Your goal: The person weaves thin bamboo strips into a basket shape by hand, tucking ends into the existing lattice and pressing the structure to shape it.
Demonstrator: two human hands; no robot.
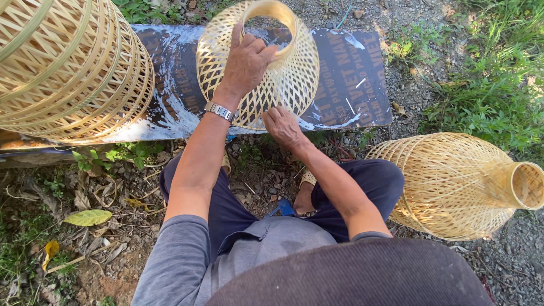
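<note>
Evidently to steady it, the left hand lies spread over the woven basket resting on the dark board, while the right hand works at its lower edge, fingers curled, perhaps pinching a strip.

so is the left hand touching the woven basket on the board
Touching. The head view shows the left hand lying flat on the woven basket, fingers spread over its narrow neck, no gap visible. The basket rests on the dark board.
</note>
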